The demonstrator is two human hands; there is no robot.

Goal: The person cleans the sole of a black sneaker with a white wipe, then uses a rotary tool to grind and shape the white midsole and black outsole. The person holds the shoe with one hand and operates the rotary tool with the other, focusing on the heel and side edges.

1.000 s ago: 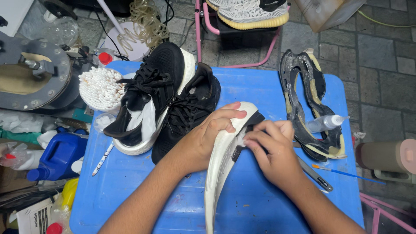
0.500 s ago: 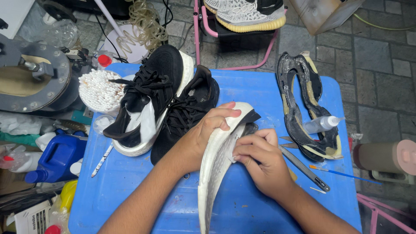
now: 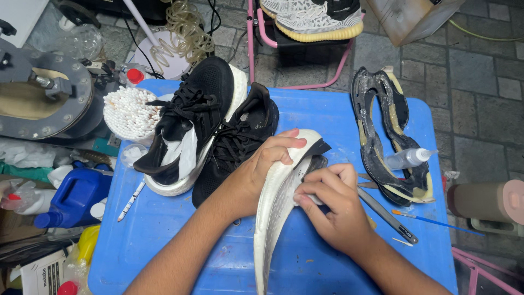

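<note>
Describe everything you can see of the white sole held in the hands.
The white sole is a long, curved midsole with a pebbled, foam-like surface, detached from any shoe. It stands on edge over the blue table, running from the picture's bottom edge up to a dark tip near the black shoes. The left hand grips its upper part, fingers wrapped over the edge. The right hand presses against its inner face. Grey smudges mark the inside.
</note>
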